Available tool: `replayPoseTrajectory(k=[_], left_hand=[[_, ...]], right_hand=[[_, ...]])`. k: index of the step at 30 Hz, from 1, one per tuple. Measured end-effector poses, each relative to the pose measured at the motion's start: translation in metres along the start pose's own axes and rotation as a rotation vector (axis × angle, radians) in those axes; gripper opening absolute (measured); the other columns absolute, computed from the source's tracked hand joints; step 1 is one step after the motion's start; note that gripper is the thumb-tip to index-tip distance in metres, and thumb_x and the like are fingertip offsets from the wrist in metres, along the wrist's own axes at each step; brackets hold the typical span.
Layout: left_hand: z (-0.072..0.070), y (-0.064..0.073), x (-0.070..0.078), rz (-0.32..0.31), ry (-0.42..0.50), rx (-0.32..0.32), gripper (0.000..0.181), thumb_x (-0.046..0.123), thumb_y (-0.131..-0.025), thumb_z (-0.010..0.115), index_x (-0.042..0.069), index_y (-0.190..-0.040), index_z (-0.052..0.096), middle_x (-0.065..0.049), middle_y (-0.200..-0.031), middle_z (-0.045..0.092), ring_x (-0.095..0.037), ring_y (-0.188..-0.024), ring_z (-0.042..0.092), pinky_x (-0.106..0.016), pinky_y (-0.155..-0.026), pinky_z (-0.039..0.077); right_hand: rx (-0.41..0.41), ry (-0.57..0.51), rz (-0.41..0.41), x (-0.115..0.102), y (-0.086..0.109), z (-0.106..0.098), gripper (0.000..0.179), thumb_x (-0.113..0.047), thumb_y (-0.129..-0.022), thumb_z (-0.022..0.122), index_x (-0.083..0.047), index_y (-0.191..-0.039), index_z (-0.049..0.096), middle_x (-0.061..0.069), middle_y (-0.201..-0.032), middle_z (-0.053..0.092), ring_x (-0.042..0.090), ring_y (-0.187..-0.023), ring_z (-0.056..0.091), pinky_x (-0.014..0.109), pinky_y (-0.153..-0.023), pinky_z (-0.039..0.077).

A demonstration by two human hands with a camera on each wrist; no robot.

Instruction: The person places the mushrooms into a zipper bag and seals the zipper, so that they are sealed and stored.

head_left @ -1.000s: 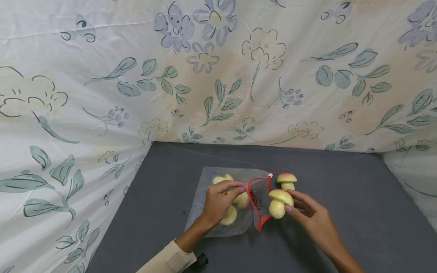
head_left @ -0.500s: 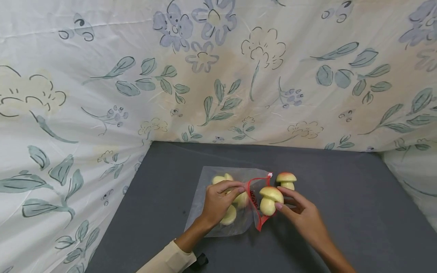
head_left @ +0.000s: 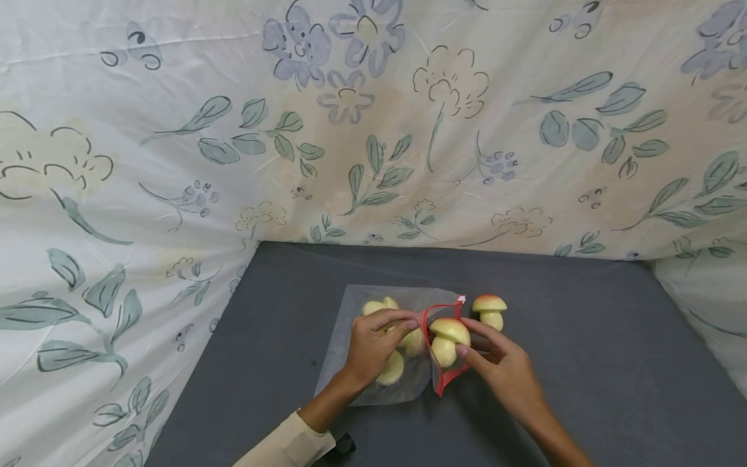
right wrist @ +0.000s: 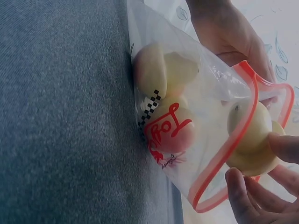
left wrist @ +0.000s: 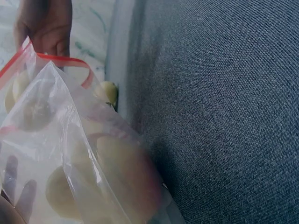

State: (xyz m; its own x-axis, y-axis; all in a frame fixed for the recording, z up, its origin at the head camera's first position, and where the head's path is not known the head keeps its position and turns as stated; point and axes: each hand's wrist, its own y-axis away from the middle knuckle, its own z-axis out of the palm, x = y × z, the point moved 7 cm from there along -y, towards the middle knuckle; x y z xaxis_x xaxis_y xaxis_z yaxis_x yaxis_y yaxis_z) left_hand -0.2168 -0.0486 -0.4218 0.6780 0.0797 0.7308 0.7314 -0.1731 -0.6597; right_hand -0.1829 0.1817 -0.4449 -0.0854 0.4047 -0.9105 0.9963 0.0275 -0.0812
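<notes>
You appear to be carrying out the loading step: putting a mushroom-shaped piece into a clear zip bag (head_left: pixel 343 340) on the dark worktop (head_left: pixel 583 337). Your right hand (head_left: pixel 502 363) is pinching the held mushroom (head_left: pixel 445 349) between thumb and fingers; its cap is pointing toward 12 o'clock and its stem toward 7. The piece is sitting in the bag's mouth, partly behind the red rim (right wrist: pixel 241 133). Your left hand (head_left: pixel 373 344) is pinching the bag near that rim, its grip apparently keeping the mouth gaping toward 3 o'clock.

Contents: the bag is lying toward 9 o'clock and is already containing several similar pieces; overlap and your left hand are preventing an exact count. Red lettering is showing on its film, and a white slider (head_left: pixel 462 299) is sitting at the mouth's 1 o'clock end.

Outstanding: one loose mushroom (head_left: pixel 489 311) is standing outside, at 2 o'clock from the held one. The next move is likely calling for seating the held piece fully past the rim, then releasing it without snagging the film.
</notes>
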Motion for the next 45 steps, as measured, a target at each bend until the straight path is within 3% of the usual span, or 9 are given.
replayPoseTrajectory(k=[4,12,17,23,31,38,45], left_hand=[[0.000,-0.001,0.000,-0.003,0.007,-0.005,0.010,0.005,-0.097,0.078,0.005,-0.106,0.082,-0.010,-0.099,0.081,-0.019,-0.091,0.078,-0.037,-0.077,0.066],[0.001,-0.002,0.001,-0.004,0.024,-0.001,0.011,0.005,-0.096,0.078,0.004,-0.106,0.082,-0.011,-0.100,0.081,-0.020,-0.093,0.079,-0.037,-0.079,0.066],[0.002,-0.003,0.004,0.006,0.024,0.007,0.011,0.004,-0.095,0.079,0.003,-0.106,0.082,-0.011,-0.100,0.081,-0.021,-0.093,0.079,-0.036,-0.079,0.066],[0.002,-0.003,0.005,0.006,0.012,0.010,0.012,0.004,-0.094,0.080,0.003,-0.106,0.082,-0.011,-0.100,0.081,-0.022,-0.093,0.079,-0.037,-0.079,0.066],[0.002,-0.003,0.005,0.026,-0.033,0.021,0.013,0.002,-0.092,0.081,0.003,-0.105,0.082,-0.011,-0.098,0.081,-0.020,-0.091,0.079,-0.034,-0.077,0.065],[-0.001,-0.007,0.006,0.018,-0.031,0.050,0.011,0.004,-0.092,0.082,0.005,-0.103,0.083,-0.008,-0.097,0.082,-0.020,-0.089,0.076,-0.030,-0.076,0.063],[0.000,-0.006,0.005,-0.004,-0.051,0.051,0.012,0.004,-0.092,0.082,0.004,-0.104,0.083,-0.008,-0.098,0.082,-0.019,-0.091,0.076,-0.030,-0.077,0.063]], right_hand=[[0.008,0.013,-0.013,-0.002,-0.002,0.002,0.049,-0.035,-0.098,0.080,-0.028,-0.144,0.066,0.006,-0.131,0.073,0.006,-0.108,0.073,0.026,-0.083,0.061],[0.019,0.074,0.018,-0.002,-0.005,0.006,0.054,-0.046,-0.097,0.077,-0.028,-0.146,0.065,0.006,-0.142,0.067,0.023,-0.116,0.073,0.027,-0.084,0.061],[0.037,0.071,-0.002,-0.005,-0.007,0.009,0.051,-0.043,-0.097,0.079,-0.027,-0.143,0.067,0.003,-0.136,0.070,0.019,-0.112,0.074,0.025,-0.086,0.060],[0.037,0.012,-0.048,-0.012,-0.008,0.014,0.047,-0.034,-0.097,0.081,-0.026,-0.141,0.069,0.002,-0.133,0.071,0.018,-0.111,0.074,0.022,-0.087,0.060],[-0.020,-0.086,-0.003,-0.010,-0.008,0.022,0.050,-0.035,-0.097,0.081,-0.025,-0.143,0.066,0.007,-0.135,0.070,0.022,-0.114,0.074,0.027,-0.082,0.063],[-0.116,-0.263,-0.031,-0.008,-0.007,0.031,0.045,-0.020,-0.100,0.077,-0.010,-0.143,0.065,0.016,-0.140,0.068,0.014,-0.117,0.074,0.034,-0.083,0.065],[-0.140,-0.261,-0.065,-0.011,-0.006,0.031,0.039,-0.020,-0.102,0.074,-0.004,-0.137,0.069,0.017,-0.137,0.070,0.008,-0.112,0.074,0.029,-0.084,0.065]])
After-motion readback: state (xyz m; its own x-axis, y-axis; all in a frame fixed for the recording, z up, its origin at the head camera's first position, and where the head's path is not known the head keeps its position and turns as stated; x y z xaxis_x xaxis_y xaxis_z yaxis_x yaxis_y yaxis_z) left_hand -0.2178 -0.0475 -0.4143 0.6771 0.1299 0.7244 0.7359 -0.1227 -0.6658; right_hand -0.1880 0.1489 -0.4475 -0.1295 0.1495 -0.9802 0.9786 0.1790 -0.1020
